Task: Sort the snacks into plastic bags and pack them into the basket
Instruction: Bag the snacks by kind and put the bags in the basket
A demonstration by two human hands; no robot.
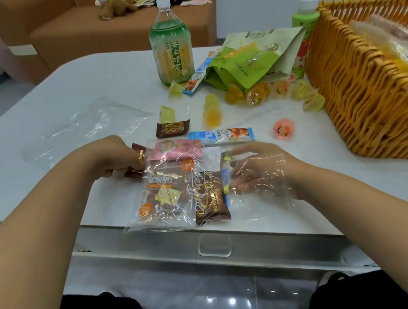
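- A clear plastic bag (177,197) is seen lying flat at the near edge of the white table (43,177), partly filled with wrapped snacks, a brown chocolate bar (210,200) among them
- The left hand (117,158) is curled round small dark-brown wrapped chocolates (138,163), held at the bag's open mouth
- The right hand (257,170) is laid inside or under the film, its fingers fairly straight and spread; which side of the plastic it lies on cannot be told
- The wicker basket (375,114) is placed at the right of the table, with filled bags already visible inside
- A slip is judged likely: the bag overhangs the table edge, so its contents could be tipped toward the floor if the film is lifted unevenly
- The chocolates could be caught on the limp bag mouth and dropped beside it
- Loose jelly cups (257,94), a pink jelly cup (284,128), a blue sachet (221,136) and another brown bar (172,128) are left unsorted between bag and basket
- A tall tea bottle (170,46) and a green pouch (252,61) are stood behind them, and could be knocked on a reach across
- A spare empty bag (84,129) is spread out at the left
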